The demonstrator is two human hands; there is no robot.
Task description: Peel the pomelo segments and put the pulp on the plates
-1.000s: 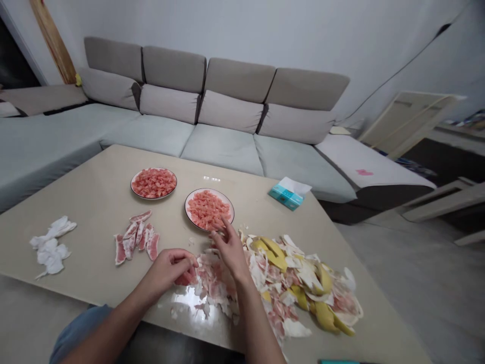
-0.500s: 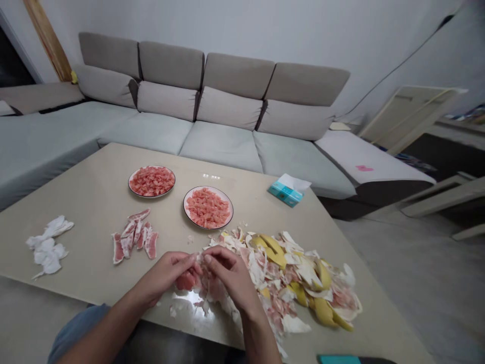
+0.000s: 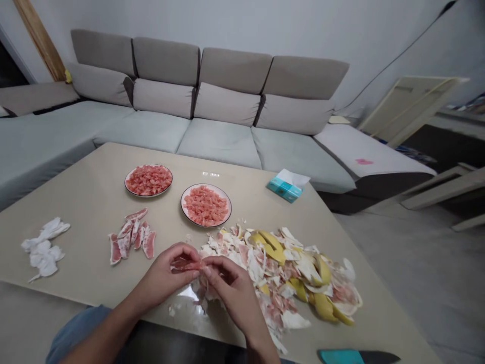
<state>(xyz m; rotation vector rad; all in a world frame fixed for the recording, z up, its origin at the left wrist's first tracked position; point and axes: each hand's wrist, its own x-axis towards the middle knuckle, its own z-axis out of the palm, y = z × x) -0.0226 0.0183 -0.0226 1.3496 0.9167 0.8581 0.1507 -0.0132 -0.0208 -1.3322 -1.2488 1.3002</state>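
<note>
left grip [image 3: 166, 270] clenched on pomelo segment [image 3: 185, 265] | right grip [image 3: 231, 288] pinching its end | peel pile [image 3: 299, 283] just beside | tabletop [image 3: 76, 202] | sofa [image 3: 220, 144] beyond

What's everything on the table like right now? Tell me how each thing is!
Left hand, pinching a piece
Right hand, pinching the same piece
Pomelo piece, pink, held up
Far plate, full of pink bits
Near plate, full of pink bits
Peel heap, messy
Tissue box, open
Knife, lying down
</note>
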